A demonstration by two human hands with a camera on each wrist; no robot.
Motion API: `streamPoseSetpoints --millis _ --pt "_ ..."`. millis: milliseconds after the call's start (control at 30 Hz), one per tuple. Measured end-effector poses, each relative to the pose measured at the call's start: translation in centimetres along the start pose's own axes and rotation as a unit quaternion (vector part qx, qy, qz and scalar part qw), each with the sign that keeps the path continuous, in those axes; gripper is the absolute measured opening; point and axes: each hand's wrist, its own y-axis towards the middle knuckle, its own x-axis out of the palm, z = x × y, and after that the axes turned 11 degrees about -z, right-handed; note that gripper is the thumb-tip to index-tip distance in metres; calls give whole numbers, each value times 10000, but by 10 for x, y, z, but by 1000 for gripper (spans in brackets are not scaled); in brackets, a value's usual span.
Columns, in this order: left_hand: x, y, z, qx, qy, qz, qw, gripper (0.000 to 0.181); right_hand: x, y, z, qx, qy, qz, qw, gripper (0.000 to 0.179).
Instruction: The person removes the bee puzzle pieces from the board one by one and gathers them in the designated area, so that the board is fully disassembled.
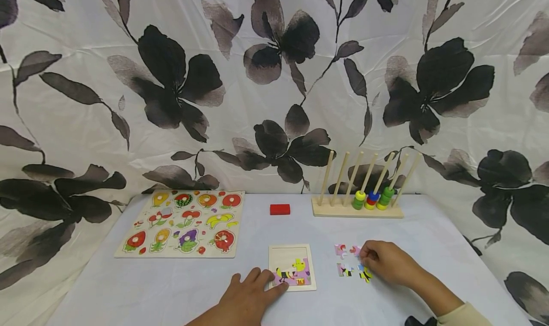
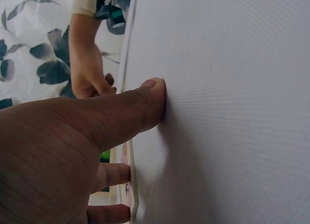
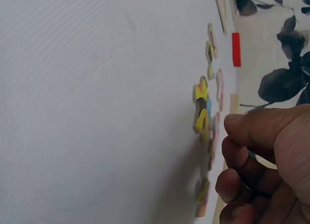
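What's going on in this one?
Someone is at work on a partly filled puzzle tray. The left hand rests at its lower left corner; picture pieces show in the lower part, and the upper part is bare. The right hand is at the loose pieces on the right, though whether it pinches one is unclear. Neither hand touches the fruit board on the left, or the red block and peg stand farther back.

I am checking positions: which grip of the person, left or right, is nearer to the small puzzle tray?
The left grip: it is at the near left corner of the puzzle tray. The right grip is apart from it, to its right, by the loose pieces.
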Motion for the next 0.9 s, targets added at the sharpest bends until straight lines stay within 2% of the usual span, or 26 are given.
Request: streamPoseSetpoints --millis 167,400,500,667,900 --pt "1 -1 0 -4 16 9 10000 96 1 2 -13 -148 -1 168 9998 10" --pt "1 0 -1 62 -57 -9 10000 96 8 11 -33 -421 -105 161 9989 8" --pt "0 1 -2 57 -127 -98 9999 96 12 15 -43 -465 -89 124 9988 9" --pt "-1 1 -1 -59 -245 -251 9994 96 19 22 -56 -853 -248 39 9960 15" --pt "-1 3 0 -148 -282 -221 9992 95 33 33 -70 -1173 -534 20 9917 22"
